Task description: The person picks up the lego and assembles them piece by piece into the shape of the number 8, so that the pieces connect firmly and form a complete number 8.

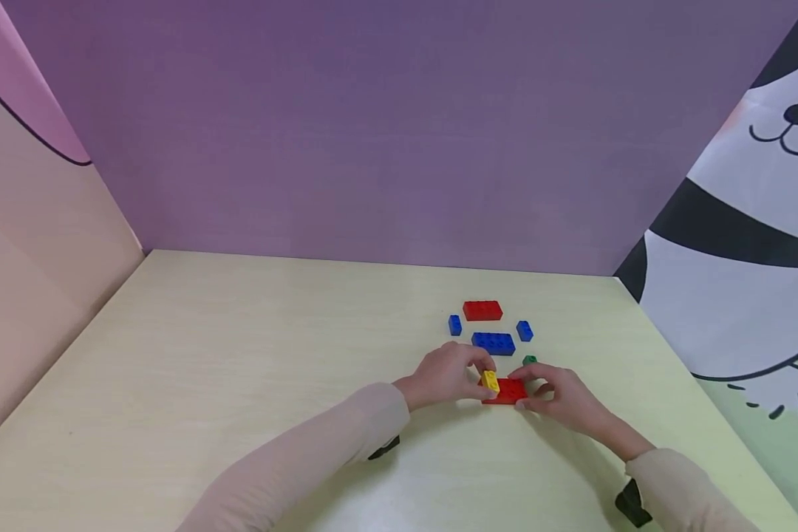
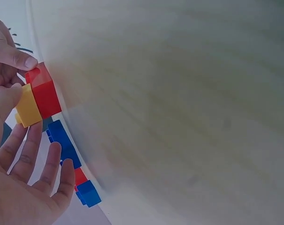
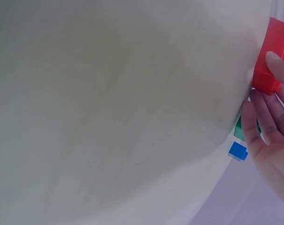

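Observation:
A small yellow toy brick (image 1: 490,381) sits over the left end of a red toy brick (image 1: 510,391) on the table. My left hand (image 1: 448,375) pinches the yellow brick between thumb and fingers; the left wrist view shows this yellow brick (image 2: 28,107) right at the red one's studded side. With thumb and fingertips my right hand (image 1: 561,397) holds the right end of the red brick, and in the right wrist view the thumb lies along the red brick (image 3: 268,63). Just behind the right fingers a green brick (image 1: 530,360) is partly hidden.
Beyond the hands lie a long blue brick (image 1: 493,343), another red brick (image 1: 482,310) and two small blue bricks, one at left (image 1: 455,325) and one at right (image 1: 524,330). A purple wall panel (image 1: 372,148) rises behind the pale table (image 1: 253,340).

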{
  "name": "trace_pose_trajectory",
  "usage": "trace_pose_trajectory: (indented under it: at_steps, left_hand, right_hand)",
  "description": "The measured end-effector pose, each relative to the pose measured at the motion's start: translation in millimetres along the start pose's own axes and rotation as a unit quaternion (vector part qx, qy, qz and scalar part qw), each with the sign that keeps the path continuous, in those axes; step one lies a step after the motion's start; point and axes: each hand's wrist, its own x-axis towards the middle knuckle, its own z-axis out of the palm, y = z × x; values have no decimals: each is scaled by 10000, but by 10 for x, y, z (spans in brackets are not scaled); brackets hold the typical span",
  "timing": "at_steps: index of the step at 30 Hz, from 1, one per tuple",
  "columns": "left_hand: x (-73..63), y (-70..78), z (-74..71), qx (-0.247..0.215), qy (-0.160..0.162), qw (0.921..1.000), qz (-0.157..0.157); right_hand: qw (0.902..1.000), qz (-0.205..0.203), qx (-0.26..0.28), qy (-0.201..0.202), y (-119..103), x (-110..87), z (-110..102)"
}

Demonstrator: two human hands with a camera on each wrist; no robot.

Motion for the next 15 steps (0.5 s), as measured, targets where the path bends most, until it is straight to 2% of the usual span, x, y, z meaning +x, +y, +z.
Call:
trace_pose_trajectory:
  at_steps: [15]
  left_hand:
    - [3,71,86,-26,31,9998,-180]
  right_hand:
    - [9998,-124,-41,-173,-20,-49,-117]
